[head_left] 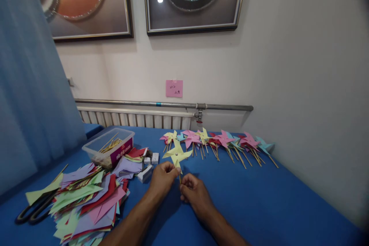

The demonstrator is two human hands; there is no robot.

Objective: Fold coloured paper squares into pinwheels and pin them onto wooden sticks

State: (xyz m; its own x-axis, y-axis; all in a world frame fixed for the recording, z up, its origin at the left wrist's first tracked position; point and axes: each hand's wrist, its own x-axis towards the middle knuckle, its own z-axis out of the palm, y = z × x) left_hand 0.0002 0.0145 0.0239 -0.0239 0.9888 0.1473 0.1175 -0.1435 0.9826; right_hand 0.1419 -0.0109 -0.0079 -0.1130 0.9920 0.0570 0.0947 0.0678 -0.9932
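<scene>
A pale yellow paper pinwheel point(177, 154) on a thin wooden stick is held upright above the blue table. My left hand point(164, 177) pinches the lower blade of the pinwheel between thumb and fingers. Just to its right, my right hand point(194, 192) is closed around the stick point(180, 179) below the paper. A small pin head shows at the pinwheel's centre. Behind it, a row of finished-looking pinwheels point(223, 139) in pink, yellow, red and light blue lies with sticks pointing towards me.
At left lie a heap of coloured cut paper point(86, 203) and black-handled scissors point(37, 209). A clear plastic box point(108, 148) holds wooden sticks. Small white boxes point(145, 173) stand beside purple paper point(127, 167). A radiator point(135, 118) and wall border the blue table point(259, 207).
</scene>
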